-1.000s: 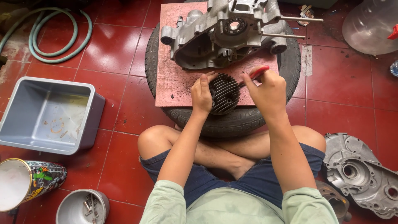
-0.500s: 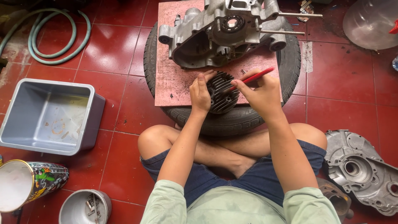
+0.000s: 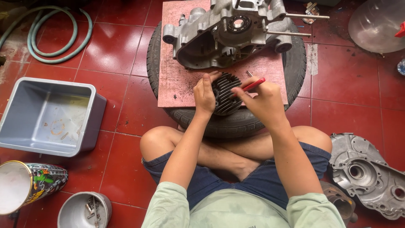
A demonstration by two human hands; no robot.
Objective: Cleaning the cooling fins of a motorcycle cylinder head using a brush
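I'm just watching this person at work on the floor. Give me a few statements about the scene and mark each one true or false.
1. The left hand steadies a dark finned cylinder head. True.
2. The right hand holds a blue hammer. False: it holds a red-handled tool.
3. The engine casing rests on a board laid over a tyre. True.
4. The grey plastic tub sits on the tyre. False: it stands on the red tiled floor.
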